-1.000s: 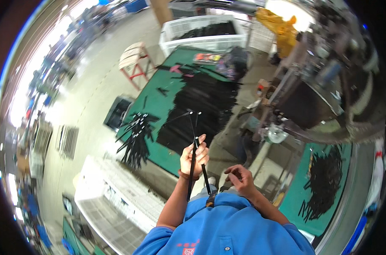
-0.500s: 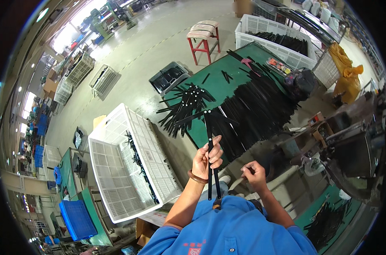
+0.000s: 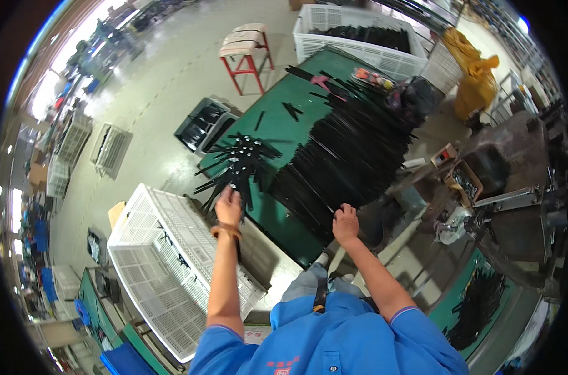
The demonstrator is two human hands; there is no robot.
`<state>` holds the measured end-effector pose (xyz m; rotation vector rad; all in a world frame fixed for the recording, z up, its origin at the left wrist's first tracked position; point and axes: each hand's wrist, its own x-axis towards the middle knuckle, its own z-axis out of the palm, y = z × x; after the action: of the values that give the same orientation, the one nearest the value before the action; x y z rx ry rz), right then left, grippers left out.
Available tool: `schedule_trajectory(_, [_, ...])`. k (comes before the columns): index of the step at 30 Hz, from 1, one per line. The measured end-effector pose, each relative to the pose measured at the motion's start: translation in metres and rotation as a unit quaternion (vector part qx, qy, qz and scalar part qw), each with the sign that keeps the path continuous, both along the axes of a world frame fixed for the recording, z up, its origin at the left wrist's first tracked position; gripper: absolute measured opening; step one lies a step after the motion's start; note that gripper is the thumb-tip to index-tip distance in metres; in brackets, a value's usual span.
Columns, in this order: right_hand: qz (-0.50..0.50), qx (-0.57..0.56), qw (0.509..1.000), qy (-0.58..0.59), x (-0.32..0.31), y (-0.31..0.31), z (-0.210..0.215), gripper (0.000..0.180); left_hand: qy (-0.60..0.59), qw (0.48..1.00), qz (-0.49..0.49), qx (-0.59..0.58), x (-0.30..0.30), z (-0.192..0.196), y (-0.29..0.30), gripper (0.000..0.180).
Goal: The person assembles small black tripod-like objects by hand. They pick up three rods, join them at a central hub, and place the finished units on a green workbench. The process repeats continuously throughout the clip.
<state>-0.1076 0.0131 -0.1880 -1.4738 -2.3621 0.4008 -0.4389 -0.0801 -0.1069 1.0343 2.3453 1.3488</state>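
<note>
My left hand (image 3: 228,207) is closed at the near edge of a splayed pile of black strips joined by silvery rivets (image 3: 241,156). It grips a riveted pair of black strips, mostly hidden by the hand and forearm, with a dark end showing beside the wrist. My right hand (image 3: 346,224) is at the near edge of a wide layer of loose black strips (image 3: 343,156) on the green table (image 3: 282,234). Its fingers are curled down onto the strip ends, pinching one; the fingertips are partly hidden.
Left of the table, a white perforated crate (image 3: 165,300) stands tilted, with some black pieces inside. Beyond are a grey bin (image 3: 202,125), a red-legged stool (image 3: 245,59) and a white crate of strips (image 3: 359,50). Dark machinery (image 3: 509,187) stands at right.
My left hand has carried the riveted strips leftward to the splayed pile. My right hand has moved forward from beside my body to the loose strips. The view has shifted.
</note>
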Motion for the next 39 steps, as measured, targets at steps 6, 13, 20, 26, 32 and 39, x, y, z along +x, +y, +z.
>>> schedule_trajectory(6, [0.056,0.07,0.996,-0.024,0.0,-0.006,0.0,0.007,0.231,0.948,0.028,-0.219,-0.088,-0.072,0.059,0.041])
schedule_trajectory(13, [0.055,0.049,0.997,-0.024,0.002,-0.017,0.001,0.009,0.345,0.919,-0.023,-0.191,-0.042,-0.079,0.073,0.041])
schedule_trajectory(20, [-0.06,0.012,0.996,0.062,0.026,-0.031,0.008,0.009,0.334,0.853,-0.381,-0.123,0.12,-0.067,0.09,0.058])
schedule_trajectory(26, [-0.184,-0.142,0.959,0.159,0.039,-0.039,-0.007,0.012,0.367,0.841,-0.382,-0.109,0.159,-0.095,0.085,0.044])
schedule_trajectory(32, [-0.245,-0.156,0.917,0.272,0.059,-0.054,-0.026,0.012,0.401,0.811,-0.424,-0.034,0.171,-0.091,0.082,0.027])
schedule_trajectory(39, [-0.275,-0.344,0.803,0.402,0.061,-0.036,-0.043,0.013,0.421,0.778,-0.466,-0.021,0.18,-0.085,0.097,0.012])
